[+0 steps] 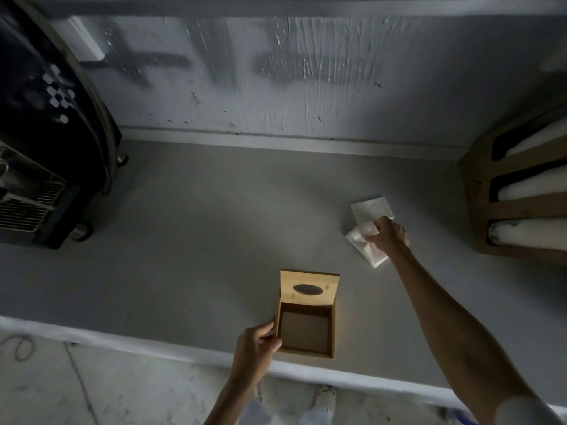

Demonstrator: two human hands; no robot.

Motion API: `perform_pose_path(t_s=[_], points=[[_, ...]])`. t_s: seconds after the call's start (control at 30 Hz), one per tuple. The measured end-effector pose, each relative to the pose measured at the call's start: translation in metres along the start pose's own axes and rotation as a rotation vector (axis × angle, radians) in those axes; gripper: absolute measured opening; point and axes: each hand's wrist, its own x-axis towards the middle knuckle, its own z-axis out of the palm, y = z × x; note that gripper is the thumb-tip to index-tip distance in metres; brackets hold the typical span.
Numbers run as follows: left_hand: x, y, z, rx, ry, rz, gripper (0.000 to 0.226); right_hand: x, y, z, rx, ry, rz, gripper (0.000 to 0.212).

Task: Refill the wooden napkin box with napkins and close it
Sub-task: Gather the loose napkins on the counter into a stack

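— Looking down from the head view, where does the wooden napkin box (306,331) sit?

— On the grey counter (199,228), close to its near edge, a little right of centre. Its lid (309,286) stands hinged up at the far side, with a dark oval slot in it, and the inside shows only a bare brown floor.

— And the hands?

— The left hand (257,342) grips the box's near-left corner, thumb on the rim and fingers against the left wall. The right hand (388,234) reaches far and right, fingers pinched on the napkins (366,222), a small white pile lying on the counter well apart from the box; some sheets look wrinkled under the fingers.

— What else is around?

— A dark machine (46,133) with a metal grille stands at the far left. A wooden rack (518,207) holding white rolls stands at the right edge, near the napkins. A scuffed grey wall (291,78) rises behind the counter.
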Motion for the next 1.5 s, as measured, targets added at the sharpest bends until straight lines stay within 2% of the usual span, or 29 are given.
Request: perform_pose_path(t_s=[0.17,0.33,0.47,0.6,0.77,0.9,1.17,1.23,1.33,1.5], points=[[0.001,-0.001,0.002,0.005,0.009,-0.007,0.052,0.002,-0.003,-0.012,-0.002,-0.084,-0.014,0.059],[0.001,0.001,0.001,0.028,-0.002,-0.015,0.051,0.019,-0.014,-0.058,0.198,-0.071,-0.116,0.042],[0.002,0.001,0.001,0.024,0.013,-0.026,0.049,0.040,-0.040,-0.096,-0.001,-0.157,-0.265,0.034],[0.001,0.003,0.001,0.000,0.014,-0.042,0.049,0.058,-0.057,-0.087,-0.211,-0.291,-0.322,0.025],[0.002,0.001,0.002,-0.030,0.034,-0.064,0.049,0.050,-0.057,-0.067,-0.384,-0.208,-0.346,0.030],[0.001,0.003,0.002,-0.011,0.003,-0.079,0.050,0.053,-0.053,-0.071,-0.363,-0.173,-0.383,0.030],[0.003,-0.001,0.005,0.010,0.047,-0.067,0.048,0.060,-0.049,-0.061,-0.430,-0.338,-0.296,0.048],[0.002,0.000,0.006,-0.002,0.061,-0.080,0.050,0.059,-0.044,-0.055,-0.418,-0.298,-0.322,0.057],[-0.001,0.002,0.007,0.004,0.072,-0.084,0.050,0.056,-0.036,-0.054,-0.389,-0.221,-0.363,0.055],[-0.002,0.004,0.007,0.004,0.063,-0.066,0.050,0.032,-0.024,-0.054,-0.482,-0.185,-0.239,0.045]])
